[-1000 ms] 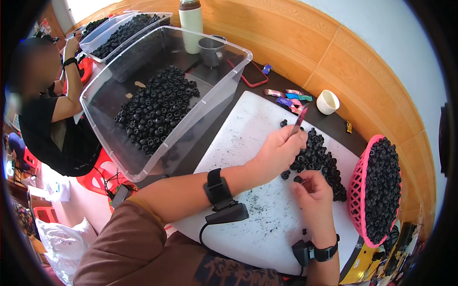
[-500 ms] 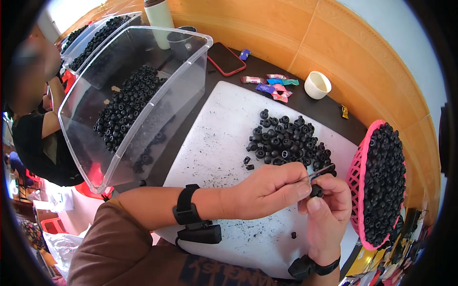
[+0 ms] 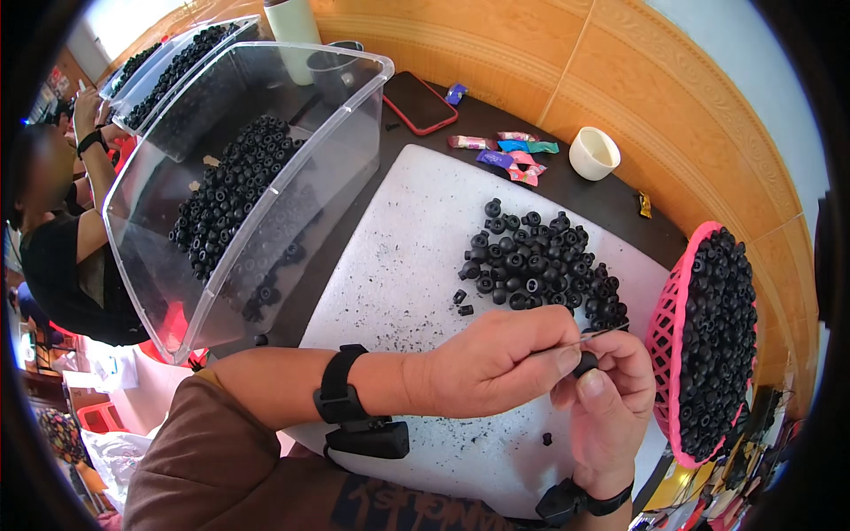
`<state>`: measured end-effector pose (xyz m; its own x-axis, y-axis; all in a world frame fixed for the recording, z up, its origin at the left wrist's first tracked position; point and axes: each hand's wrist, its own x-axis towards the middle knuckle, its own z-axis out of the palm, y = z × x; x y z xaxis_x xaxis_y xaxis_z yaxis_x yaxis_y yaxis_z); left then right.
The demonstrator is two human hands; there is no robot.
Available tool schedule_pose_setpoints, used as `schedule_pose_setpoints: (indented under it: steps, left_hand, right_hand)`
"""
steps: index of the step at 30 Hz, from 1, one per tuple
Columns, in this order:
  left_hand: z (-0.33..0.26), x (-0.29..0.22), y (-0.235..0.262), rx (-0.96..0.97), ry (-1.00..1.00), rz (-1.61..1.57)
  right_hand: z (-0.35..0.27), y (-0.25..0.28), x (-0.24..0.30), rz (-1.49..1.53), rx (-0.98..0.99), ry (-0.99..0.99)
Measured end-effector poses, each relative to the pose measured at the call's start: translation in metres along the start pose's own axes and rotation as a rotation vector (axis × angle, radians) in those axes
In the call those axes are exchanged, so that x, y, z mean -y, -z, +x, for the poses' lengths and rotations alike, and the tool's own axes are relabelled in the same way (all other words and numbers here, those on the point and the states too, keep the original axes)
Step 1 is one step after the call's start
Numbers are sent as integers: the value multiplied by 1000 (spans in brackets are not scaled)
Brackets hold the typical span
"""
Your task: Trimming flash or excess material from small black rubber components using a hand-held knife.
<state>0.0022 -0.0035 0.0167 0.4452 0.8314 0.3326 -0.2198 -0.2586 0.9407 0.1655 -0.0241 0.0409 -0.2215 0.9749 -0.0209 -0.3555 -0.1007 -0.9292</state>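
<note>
Left hand (image 3: 503,361) is gripping a blade (image 3: 606,331) at the part (image 3: 585,363) right hand (image 3: 614,395) is pinching, apparently trimming, the next cut probably calling for steady hold.

matt black rounded plastic-looking parts (image 3: 534,263), thin metal-looking blade (image 3: 607,331), matt white foam-like board (image 3: 381,257), glossy clear plastic tub (image 3: 280,182), smooth pink lattice plastic basket (image 3: 670,336)

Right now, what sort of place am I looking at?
Probably a small workshop: a heap of small black parts lies on a white board, a clear bin and a pink basket hold many more, and another person is nearby.
</note>
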Motion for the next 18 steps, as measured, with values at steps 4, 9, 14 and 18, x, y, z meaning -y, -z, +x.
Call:
schedule_pose_setpoints:
  steps: [4,9,14,18]
  left_hand:
    - [-1,2,-1,-44,-80,61]
    - [-1,1,-2,-66,-90,59]
    - [0,6,0,-78,-148,140]
    - [2,12,2,-25,-332,486]
  right_hand:
    - [-2,1,3,-2,-1,-70]
    - [-3,2,4,-46,20,-89]
    - [-3,2,2,21,22,-52]
    - [-3,3,2,92,4,-57]
